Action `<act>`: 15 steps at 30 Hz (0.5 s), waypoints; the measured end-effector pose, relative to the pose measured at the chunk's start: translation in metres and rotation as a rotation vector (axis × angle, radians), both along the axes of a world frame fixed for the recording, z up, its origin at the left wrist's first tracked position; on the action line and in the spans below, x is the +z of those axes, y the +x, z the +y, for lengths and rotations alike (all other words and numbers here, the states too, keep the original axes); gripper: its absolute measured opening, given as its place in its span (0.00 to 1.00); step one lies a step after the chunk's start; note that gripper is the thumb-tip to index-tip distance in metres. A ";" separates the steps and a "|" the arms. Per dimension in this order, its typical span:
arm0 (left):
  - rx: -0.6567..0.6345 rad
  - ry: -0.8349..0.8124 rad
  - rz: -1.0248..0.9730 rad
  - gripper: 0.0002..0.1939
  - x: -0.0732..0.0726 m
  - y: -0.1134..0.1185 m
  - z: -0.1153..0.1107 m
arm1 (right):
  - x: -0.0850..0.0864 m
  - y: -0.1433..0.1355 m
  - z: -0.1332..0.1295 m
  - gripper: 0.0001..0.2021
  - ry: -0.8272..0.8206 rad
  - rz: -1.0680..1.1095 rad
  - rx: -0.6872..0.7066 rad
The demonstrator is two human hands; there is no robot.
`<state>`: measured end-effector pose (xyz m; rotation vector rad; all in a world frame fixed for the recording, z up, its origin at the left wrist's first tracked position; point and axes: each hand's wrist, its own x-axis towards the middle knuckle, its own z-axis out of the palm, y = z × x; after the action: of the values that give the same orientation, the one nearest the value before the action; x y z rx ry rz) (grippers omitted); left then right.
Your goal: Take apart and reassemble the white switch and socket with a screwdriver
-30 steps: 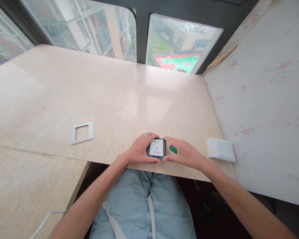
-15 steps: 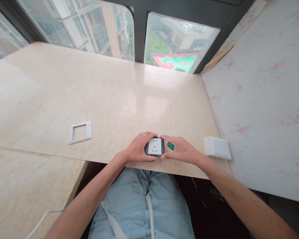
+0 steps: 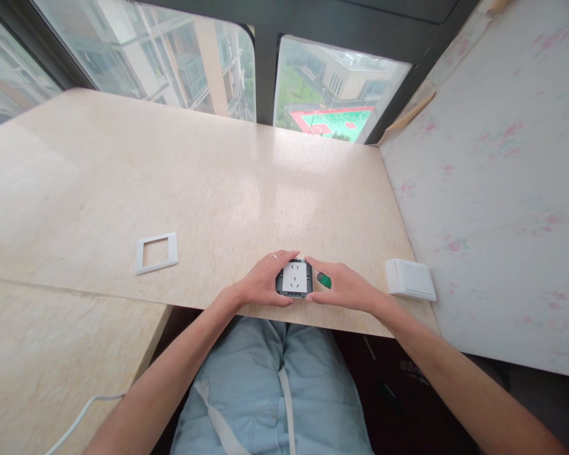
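Observation:
A power socket (image 3: 294,277) with a white five-hole face and a dark grey mounting frame is between my hands, near the counter's front edge. My left hand (image 3: 267,280) grips its left side, thumb below and fingers above. At the right side, the thumb and index finger of my right hand (image 3: 345,285) pinch the frame's edge. In the gap between that thumb and finger shows a green object with a dark end (image 3: 324,280); the rest of it is hidden, so its kind is unclear. A white rectangular cover frame (image 3: 156,253) lies off to the left.
On the right, a white switch-like box (image 3: 410,279) rests on the stone-patterned counter (image 3: 208,189) by the papered wall (image 3: 493,208). Windows (image 3: 344,88) border the far side. A white cable (image 3: 83,414) runs across the lower left surface.
The view has shifted slightly. Both hands keep their hold on the socket, with hardly any movement, and the cover frame and white box stay in place.

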<state>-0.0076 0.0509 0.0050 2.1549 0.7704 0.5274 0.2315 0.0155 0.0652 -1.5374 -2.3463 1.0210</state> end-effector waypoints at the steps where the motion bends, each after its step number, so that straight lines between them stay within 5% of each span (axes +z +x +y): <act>1: -0.004 0.004 0.006 0.54 0.000 0.000 0.000 | 0.000 -0.002 -0.001 0.36 0.008 -0.018 -0.003; 7: 0.083 0.048 0.006 0.63 -0.008 -0.001 -0.010 | -0.006 -0.008 -0.011 0.40 0.021 0.019 -0.047; 15: 0.209 0.051 -0.024 0.60 -0.014 -0.013 -0.025 | -0.018 -0.011 -0.018 0.36 0.029 0.146 -0.126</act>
<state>-0.0201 0.0258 -0.0090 2.1222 0.9843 0.6859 0.2206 -0.0022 0.0472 -1.5239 -2.1294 1.0282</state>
